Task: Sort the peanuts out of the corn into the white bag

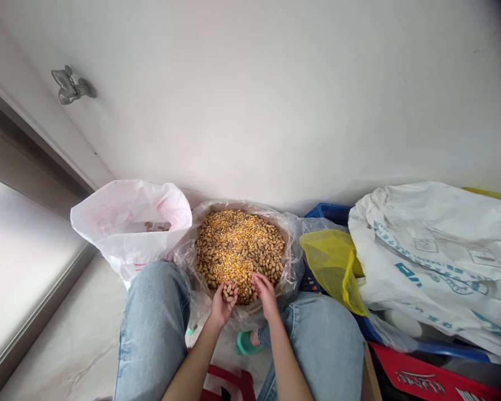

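Note:
A wide container lined with clear plastic (292,250) sits between my knees, filled with a mix of yellow corn kernels (237,234) and brown peanuts in their shells (211,250). My left hand (222,305) is cupped at the near rim of the mix, holding several peanuts (229,292). Right beside it, my right hand (264,292) presses its bunched fingers into the pile; anything inside them is hidden. To the left stands an open white plastic bag (127,223), with a few peanuts (156,226) at its bottom.
My jeans-clad knees (152,328) flank the container. A blue crate (328,214), a yellow mesh bag (332,267) and a large white printed sack (434,256) crowd the right. A white wall (275,100) rises behind, with a metal tap (70,86). A marble floor (79,328) lies left.

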The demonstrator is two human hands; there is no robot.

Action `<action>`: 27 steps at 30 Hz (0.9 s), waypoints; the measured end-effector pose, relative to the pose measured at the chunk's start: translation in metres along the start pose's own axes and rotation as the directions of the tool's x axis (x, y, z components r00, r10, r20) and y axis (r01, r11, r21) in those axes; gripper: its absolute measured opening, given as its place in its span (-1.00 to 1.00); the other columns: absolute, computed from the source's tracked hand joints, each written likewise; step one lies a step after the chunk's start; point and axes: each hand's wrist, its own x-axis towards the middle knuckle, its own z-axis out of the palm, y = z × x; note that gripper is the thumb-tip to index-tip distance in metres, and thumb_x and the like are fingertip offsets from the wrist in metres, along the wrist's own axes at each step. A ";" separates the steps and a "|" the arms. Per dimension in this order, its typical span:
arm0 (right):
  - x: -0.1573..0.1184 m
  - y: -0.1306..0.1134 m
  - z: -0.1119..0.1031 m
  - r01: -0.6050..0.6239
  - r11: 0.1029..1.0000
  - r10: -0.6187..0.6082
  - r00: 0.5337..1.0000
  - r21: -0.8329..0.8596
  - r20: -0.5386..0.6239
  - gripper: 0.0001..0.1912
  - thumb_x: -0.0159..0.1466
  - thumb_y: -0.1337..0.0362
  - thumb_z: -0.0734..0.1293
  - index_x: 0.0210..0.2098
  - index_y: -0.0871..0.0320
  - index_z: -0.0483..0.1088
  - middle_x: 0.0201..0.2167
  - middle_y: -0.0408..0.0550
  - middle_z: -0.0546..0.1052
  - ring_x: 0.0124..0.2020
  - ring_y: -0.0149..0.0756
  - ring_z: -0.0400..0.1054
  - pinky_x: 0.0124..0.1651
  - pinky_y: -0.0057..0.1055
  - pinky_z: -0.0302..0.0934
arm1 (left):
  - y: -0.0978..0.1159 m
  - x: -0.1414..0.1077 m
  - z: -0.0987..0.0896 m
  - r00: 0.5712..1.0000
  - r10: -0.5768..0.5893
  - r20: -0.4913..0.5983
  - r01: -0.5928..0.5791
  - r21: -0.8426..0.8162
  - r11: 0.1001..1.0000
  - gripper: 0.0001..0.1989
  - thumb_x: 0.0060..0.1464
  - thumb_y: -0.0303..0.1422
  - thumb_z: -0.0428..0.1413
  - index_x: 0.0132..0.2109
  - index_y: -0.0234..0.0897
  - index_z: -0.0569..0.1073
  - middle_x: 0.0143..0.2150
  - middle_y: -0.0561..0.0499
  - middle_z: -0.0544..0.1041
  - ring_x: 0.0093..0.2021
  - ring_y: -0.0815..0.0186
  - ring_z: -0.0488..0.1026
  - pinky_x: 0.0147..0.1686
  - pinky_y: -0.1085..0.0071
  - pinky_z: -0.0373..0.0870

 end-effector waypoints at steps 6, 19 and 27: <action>0.024 0.018 0.003 -0.013 0.716 -0.180 0.963 -0.698 -0.202 -0.71 0.06 0.34 0.08 -0.22 0.16 0.25 -0.32 -0.06 0.32 -0.29 -0.35 0.19 -0.21 -0.44 0.07 | 0.004 -0.004 0.002 0.998 -0.045 -0.033 0.045 -0.004 0.999 -0.85 0.00 -0.34 -0.07 -0.29 -0.32 0.29 -0.39 0.02 0.38 -0.46 0.43 0.35 -0.60 0.59 0.31; 0.017 0.007 0.009 0.019 0.796 -0.093 0.991 -0.605 -0.092 -0.75 0.05 0.19 0.17 -0.34 0.23 0.28 -0.34 -0.04 0.31 -0.29 -0.36 0.19 -0.20 -0.44 0.08 | 0.002 -0.003 0.004 0.999 0.001 -0.046 -0.004 -0.063 0.998 -0.83 -0.02 -0.38 -0.05 -0.25 -0.36 0.30 -0.31 -0.04 0.39 -0.31 0.35 0.37 -0.41 0.52 0.38; -0.022 -0.021 0.019 0.028 0.987 0.035 0.921 -0.155 0.388 -0.58 0.00 0.06 0.21 -0.24 0.22 0.27 -0.38 -0.07 0.33 -0.47 -0.52 0.13 -0.49 -0.63 -0.04 | -0.001 0.006 -0.002 0.998 0.059 -0.034 -0.060 -0.041 0.997 -0.86 -0.03 -0.40 -0.04 -0.27 -0.34 0.30 -0.34 0.01 0.37 -0.39 0.43 0.35 -0.43 0.54 0.36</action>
